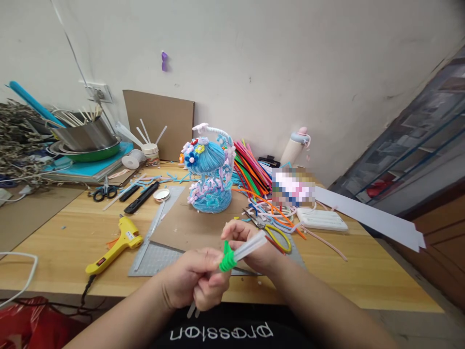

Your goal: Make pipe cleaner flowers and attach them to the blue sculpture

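I am sitting at the wooden table [72, 242], with the blue yarn ornament [209, 174] and the heap of coloured pipe cleaners [250, 165] standing behind my hands and the yellow glue gun [116, 245] lying off to my left. My left hand [196, 283] is gripping the lower end of a clear stick [250, 246] in a closed fist. My right hand [259, 259] is pinching it higher up, fingers narrow. A green pipe cleaner [227, 261] is sitting coiled on the stick between my hands. Only a short band is wound, and most of the stick is showing bare.
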Demonstrator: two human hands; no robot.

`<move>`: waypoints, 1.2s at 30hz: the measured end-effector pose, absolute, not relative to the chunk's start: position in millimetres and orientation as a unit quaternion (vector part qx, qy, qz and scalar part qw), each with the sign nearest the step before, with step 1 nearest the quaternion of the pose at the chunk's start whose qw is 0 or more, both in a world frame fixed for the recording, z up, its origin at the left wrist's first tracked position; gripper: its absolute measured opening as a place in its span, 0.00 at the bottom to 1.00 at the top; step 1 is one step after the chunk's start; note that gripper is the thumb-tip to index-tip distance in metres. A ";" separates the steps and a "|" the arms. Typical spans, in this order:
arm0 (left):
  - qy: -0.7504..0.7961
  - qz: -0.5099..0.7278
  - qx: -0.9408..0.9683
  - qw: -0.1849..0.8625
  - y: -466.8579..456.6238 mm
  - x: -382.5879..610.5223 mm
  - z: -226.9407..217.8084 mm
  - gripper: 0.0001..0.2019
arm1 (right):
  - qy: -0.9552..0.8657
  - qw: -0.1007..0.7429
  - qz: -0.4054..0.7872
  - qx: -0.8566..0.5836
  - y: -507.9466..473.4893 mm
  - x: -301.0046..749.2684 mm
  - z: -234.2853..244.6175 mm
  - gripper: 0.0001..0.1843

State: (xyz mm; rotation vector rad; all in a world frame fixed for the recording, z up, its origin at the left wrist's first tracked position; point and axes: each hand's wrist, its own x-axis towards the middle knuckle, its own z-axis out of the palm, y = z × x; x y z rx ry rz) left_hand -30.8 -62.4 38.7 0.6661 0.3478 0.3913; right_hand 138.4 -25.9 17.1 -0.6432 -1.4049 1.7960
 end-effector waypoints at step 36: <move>0.575 0.149 0.801 0.076 -67.3 -29.8 40.2 0.17 | -0.621 0.463 0.388 -0.499 -37.3 170.1 44.5 0.18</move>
